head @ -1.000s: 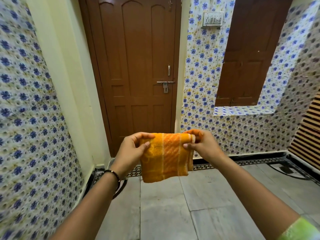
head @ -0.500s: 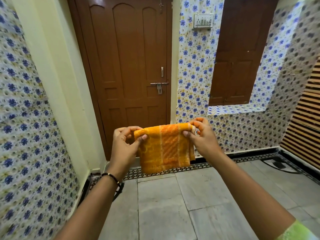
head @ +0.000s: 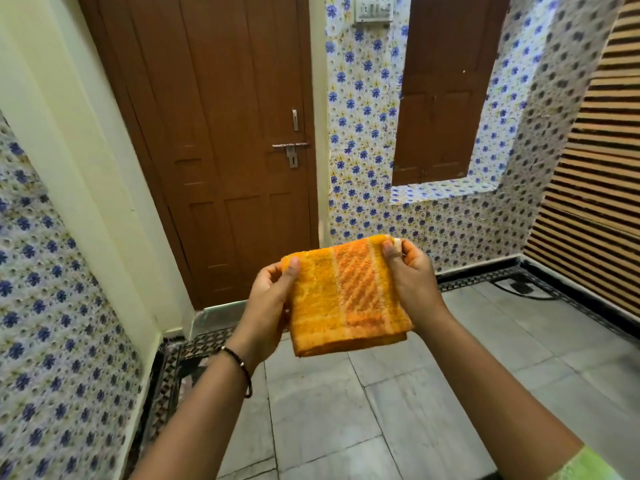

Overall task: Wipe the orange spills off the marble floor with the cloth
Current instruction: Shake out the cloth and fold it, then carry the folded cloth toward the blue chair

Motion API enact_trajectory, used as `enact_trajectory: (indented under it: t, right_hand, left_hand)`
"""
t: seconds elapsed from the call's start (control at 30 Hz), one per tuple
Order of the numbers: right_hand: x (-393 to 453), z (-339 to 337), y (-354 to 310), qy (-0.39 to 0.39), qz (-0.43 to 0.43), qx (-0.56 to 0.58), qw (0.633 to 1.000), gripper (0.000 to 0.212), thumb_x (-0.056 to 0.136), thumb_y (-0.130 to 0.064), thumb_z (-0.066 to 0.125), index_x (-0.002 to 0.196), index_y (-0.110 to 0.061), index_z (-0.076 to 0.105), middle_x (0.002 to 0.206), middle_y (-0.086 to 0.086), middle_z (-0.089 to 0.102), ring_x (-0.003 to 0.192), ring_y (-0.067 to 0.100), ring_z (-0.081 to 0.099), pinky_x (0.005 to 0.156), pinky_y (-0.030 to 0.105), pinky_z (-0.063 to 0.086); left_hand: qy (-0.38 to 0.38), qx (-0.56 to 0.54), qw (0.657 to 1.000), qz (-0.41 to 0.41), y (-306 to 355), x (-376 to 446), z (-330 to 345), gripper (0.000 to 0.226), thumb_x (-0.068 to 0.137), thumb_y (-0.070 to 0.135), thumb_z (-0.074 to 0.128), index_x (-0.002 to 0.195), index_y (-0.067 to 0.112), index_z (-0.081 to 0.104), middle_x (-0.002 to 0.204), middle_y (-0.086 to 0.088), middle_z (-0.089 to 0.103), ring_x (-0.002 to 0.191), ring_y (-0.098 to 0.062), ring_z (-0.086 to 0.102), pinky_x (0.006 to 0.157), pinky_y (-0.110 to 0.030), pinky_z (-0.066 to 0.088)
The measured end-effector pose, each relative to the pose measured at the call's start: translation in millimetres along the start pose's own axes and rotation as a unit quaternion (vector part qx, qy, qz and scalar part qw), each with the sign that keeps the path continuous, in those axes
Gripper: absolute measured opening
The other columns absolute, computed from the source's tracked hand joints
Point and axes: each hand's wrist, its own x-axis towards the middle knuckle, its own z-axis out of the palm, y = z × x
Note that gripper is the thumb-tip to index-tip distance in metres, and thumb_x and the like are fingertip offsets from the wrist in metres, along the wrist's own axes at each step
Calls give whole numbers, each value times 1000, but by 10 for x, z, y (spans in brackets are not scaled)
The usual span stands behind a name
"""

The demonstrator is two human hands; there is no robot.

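Between the two raised hands, in mid-air above the floor, one folded orange towel cloth (head: 346,296) is held up and kept well apart from the marble floor (head: 346,410). Its upper left corner is pinched by the left hand (head: 273,299) and its upper right corner by the right hand (head: 412,282), so both are clamped on the cloth. No wiping can be judged as done: the cloth is not touching the floor, and no orange spills are seen on the grey slabs in view, so their number cannot be told. The whole wiping appears to be left. Counted: one cloth, two hands, one black bracelet (head: 242,368) on the left wrist, one brown door (head: 225,133) on the far wall, one shuttered window (head: 446,81) to its right, and one switch plate (head: 374,8) between them.
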Motion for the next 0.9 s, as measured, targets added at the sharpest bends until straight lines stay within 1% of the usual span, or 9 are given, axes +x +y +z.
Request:
enact_trajectory:
  t: [0.07,0.13,0.2,0.33,0.43,0.5,0.6,0.73,0.9]
  right_hand:
    - [-71,-169,34,29,32,6,999,23,96,-35,48,92,-15,58,69,1,55,62,14,53,60,31,50]
    - [-136,-397,83,60,76,9,995,26,95,-35,50,96,-12,60,77,7,62,70,21,60,65,34,54]
    - [-217,-601,124,79,146,31,986,27,95,-33,50,97,-8,61,86,13,69,77,27,67,69,42,58]
    - [-465,-1151,224,59,292,196,934,35,100,-30,41,97,-2,62,76,14,73,65,23,71,54,36,59]
    - [-690,-1621,328,63,282,260,921,29,98,-26,44,89,-3,61,64,12,69,58,19,69,52,30,57]
    - [-853,-1923,364,50,285,251,924,21,85,-18,64,103,-6,62,82,18,72,73,27,72,63,41,59]
    - [-924,-2542,483,92,269,193,939,62,70,1,73,127,-13,52,113,20,66,94,37,67,77,55,56]
    - [-972,-3536,402,205,209,162,942,58,76,10,63,127,-14,50,115,18,65,92,33,67,71,46,59]
    - [-1112,-4696,308,295,171,146,929,59,80,9,61,131,-20,49,115,14,66,95,30,67,63,38,57]
  left_hand:
    - [-76,-17,995,-63,-110,-3,72,58,75,33,67,126,15,46,116,-6,66,100,-22,68,74,-34,58]
    - [-122,-2,989,-84,-268,8,220,41,79,17,67,118,12,54,106,-4,72,96,-19,69,72,-30,58]
    - [-127,1,988,-89,-395,51,377,41,77,16,69,116,9,58,104,-4,73,96,-20,69,75,-32,58]
    - [-126,-51,983,-119,-621,126,912,39,81,21,66,116,5,59,107,-11,71,96,-26,69,75,-34,58]
    - [-133,-55,980,-140,-822,162,1434,24,88,18,62,109,6,61,100,-12,72,88,-25,70,68,-32,59]
    - [-159,-44,975,-150,-958,198,1840,24,88,19,62,108,6,61,99,-13,73,86,-26,70,66,-33,58]
    - [-214,-6,964,-159,-1179,282,2458,29,87,20,64,112,6,60,99,-12,72,88,-26,70,71,-36,56]
    - [-313,34,930,-189,-1514,409,3383,42,84,12,66,125,9,53,115,-10,68,101,-26,67,86,-40,54]
    - [-434,66,880,-179,-1822,363,4526,71,67,3,79,130,15,49,121,-8,64,110,-25,62,90,-38,52]
